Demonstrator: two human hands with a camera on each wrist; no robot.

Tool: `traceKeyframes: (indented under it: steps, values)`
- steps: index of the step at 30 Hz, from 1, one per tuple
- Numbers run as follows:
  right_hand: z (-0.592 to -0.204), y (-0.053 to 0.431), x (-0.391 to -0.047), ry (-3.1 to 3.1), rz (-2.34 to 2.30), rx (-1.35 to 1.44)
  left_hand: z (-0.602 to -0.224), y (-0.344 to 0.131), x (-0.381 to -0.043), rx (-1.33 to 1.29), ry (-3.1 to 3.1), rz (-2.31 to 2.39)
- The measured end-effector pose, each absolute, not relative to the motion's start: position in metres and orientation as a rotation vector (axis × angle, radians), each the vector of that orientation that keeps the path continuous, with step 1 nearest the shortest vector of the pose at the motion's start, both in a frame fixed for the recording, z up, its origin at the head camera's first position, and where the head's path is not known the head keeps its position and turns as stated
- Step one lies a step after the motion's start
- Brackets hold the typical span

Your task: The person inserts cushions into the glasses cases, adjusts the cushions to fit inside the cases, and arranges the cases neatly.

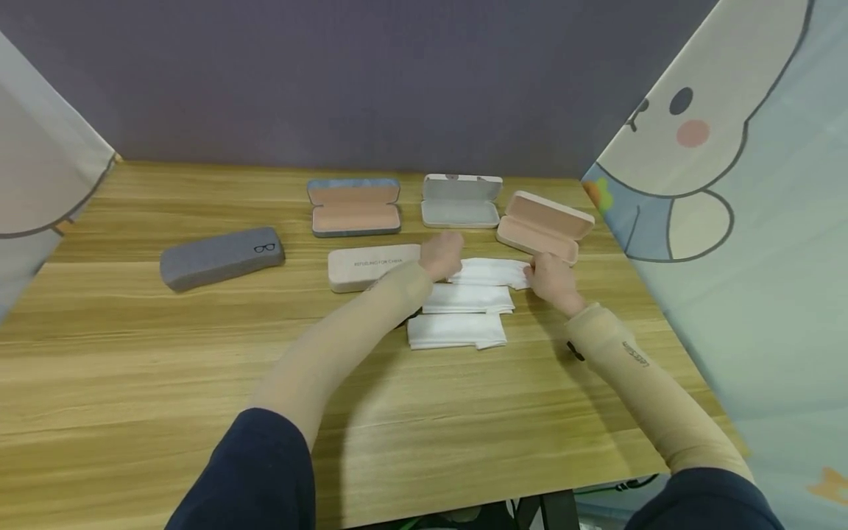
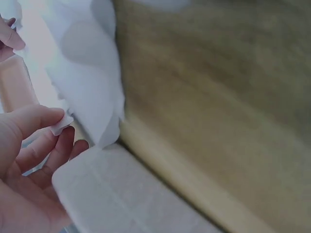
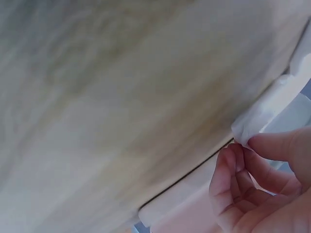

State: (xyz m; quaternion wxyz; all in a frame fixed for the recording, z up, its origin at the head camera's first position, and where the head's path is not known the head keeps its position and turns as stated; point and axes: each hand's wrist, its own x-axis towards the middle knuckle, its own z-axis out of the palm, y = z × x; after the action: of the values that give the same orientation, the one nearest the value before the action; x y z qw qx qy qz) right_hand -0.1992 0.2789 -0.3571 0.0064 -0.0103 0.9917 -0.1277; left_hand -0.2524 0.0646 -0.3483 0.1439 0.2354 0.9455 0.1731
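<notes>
Three folded white cloths lie in a row mid-table: the far cloth [image 1: 492, 271], a middle one [image 1: 468, 298] and a near one [image 1: 457, 330]. My left hand [image 1: 440, 255] pinches the far cloth's left end; in the left wrist view the thumb and fingers [image 2: 46, 131] nip a corner of that cloth [image 2: 87, 92]. My right hand [image 1: 550, 280] pinches its right end, and the right wrist view shows the fingertips [image 3: 262, 145] closed on a cloth corner [image 3: 249, 127]. A closed pink glasses case [image 1: 369, 266] lies just left of my left hand.
On the wooden table [image 1: 132, 368] an open blue case [image 1: 354, 207], an open white case [image 1: 461, 201] and an open pink case [image 1: 545, 225] stand at the back. A closed grey case [image 1: 221, 258] lies far left. Printed curtains hang at both sides.
</notes>
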Motion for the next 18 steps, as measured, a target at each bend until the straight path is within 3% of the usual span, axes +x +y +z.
traceKeyframes:
  steps: [10, 18]
  values:
    - [-0.333, 0.272, -0.198, 3.373, -0.39, -0.285, -0.32, 0.043, -0.255, 0.749, 2.656, 0.655]
    - [-0.305, 0.253, -0.208, 3.36, -0.646, -0.424, -0.299, 0.003, -0.257, 0.755, 2.739, 0.906]
